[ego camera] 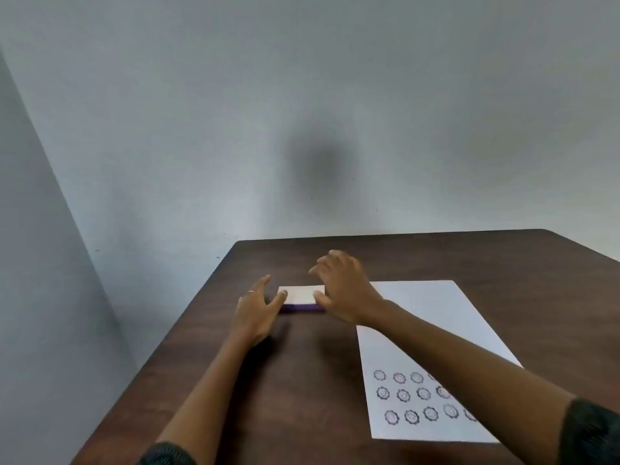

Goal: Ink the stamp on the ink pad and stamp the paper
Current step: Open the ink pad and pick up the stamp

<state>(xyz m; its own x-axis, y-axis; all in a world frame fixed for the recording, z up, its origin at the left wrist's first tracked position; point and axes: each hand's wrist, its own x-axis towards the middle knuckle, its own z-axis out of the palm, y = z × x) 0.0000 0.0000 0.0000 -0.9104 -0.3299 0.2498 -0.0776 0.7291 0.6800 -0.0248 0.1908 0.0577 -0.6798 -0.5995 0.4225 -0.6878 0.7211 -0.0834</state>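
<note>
Head view, looking forward and down over a dark wood-grain counter (302, 380). Nearest the camera, two dark sleeves (592, 431) end at the lower corners, and both bare forearms reach away toward 12 o'clock, converging near the counter's far left part.

At 4 o'clock lies the paper (432, 317), a white sheet flat on the counter with its long side running away from the viewer. Three rows of round, scallop-edged face prints (404, 395) fill its near end; the right forearm crosses above the sheet and hides part of those rows.

Farther on, the left hand (256, 308) is held palm inward with the fingers extended and slightly spread, a ring (250, 292) on one finger. Its thumb touches the left end of the ink pad (300, 297); the hand is open and grasps nothing.

The ink pad is a flat rectangular case with a white top and a purple side, resting on the counter just left of the paper's far corner, between the two hands.

The right hand (344, 290) is at the pad's right end, wrist raised, fingers curled and spread above the case, and thumb at its right edge. It is open in a loose claw; whether the fingers touch the case cannot be told.

The stamp is not visible. Beyond the counter's far edge rises a plain grey wall (302, 95).
</note>
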